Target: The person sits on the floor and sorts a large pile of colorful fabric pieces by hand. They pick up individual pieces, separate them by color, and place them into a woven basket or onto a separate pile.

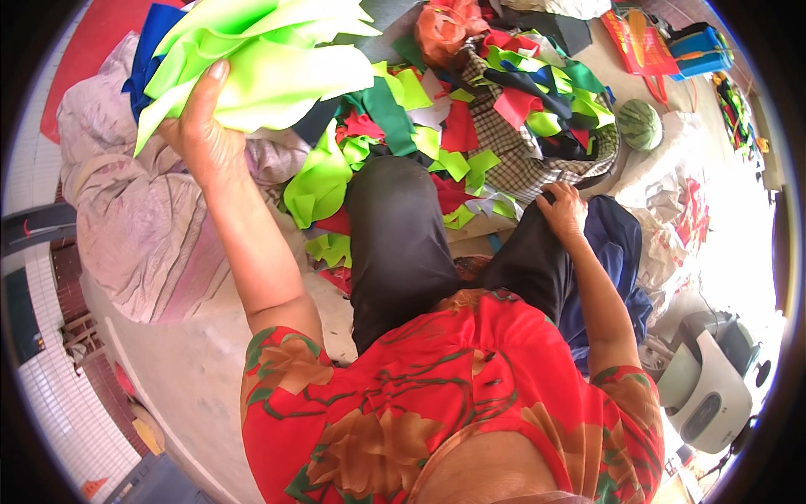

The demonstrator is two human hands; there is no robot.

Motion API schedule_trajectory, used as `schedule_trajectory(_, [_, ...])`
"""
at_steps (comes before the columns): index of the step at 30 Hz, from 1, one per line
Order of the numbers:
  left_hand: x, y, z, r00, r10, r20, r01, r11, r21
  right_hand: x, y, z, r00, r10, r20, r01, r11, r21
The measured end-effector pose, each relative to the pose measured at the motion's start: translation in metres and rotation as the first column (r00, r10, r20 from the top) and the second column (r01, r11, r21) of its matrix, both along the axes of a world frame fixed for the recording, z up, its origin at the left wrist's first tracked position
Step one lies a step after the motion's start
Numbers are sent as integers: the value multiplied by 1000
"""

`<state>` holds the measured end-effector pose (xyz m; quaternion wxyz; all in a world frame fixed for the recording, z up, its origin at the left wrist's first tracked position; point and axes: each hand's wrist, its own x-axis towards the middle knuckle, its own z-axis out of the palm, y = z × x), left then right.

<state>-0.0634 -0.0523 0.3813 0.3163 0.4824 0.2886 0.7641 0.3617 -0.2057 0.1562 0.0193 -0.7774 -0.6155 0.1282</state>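
Observation:
A thick sheaf of neon yellow-green fabric pieces (285, 80) is raised at the upper left. My left hand (204, 130) grips its near edge with the thumb on top; the other fingers are hidden beneath. Blue cloth (144, 63) shows beside the sheaf's left edge, and I cannot tell whether I hold it too. My right hand (564, 208) rests on my right knee, holding nothing, its fingers apart and slightly bent. Past my knees lie loose scraps (319, 181) in neon green, red, dark green and grey. A checked cloth bag (508, 155) full of similar scraps stands near my right hand.
A pale crumpled cloth (143, 227) covers the left side. At the right are a watermelon (640, 124), whitish plastic bags (672, 227) and a grey-white appliance (714, 395). Dark blue cloth (609, 244) lies beside my right leg. A red bag (638, 46) sits at the far right.

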Motion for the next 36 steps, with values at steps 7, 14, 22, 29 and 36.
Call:
schedule_trajectory(7, [-24,0,-14,996,64,58,-58,993,-103,5,0,0,1000,14,13,-14,1000,11])
schedule_trajectory(14, [-100,-11,-192,685,-47,-727,-499,696,-516,-5,3,2,1000,2,-5,-2,1000,-15])
schedule_trajectory(22, [-67,-66,-242,837,-158,-524,-339,603,-723,1,0,0,1000,-13,-3,13,1000,-19])
schedule_trajectory(29, [-48,-84,-256,869,-189,-458,-321,488,-812,4,-6,3,999,10,-31,-8,998,66])
schedule_trajectory(36, [-39,-94,-298,888,-253,-383,-239,456,-857,11,-14,6,1000,10,-29,-7,994,108])
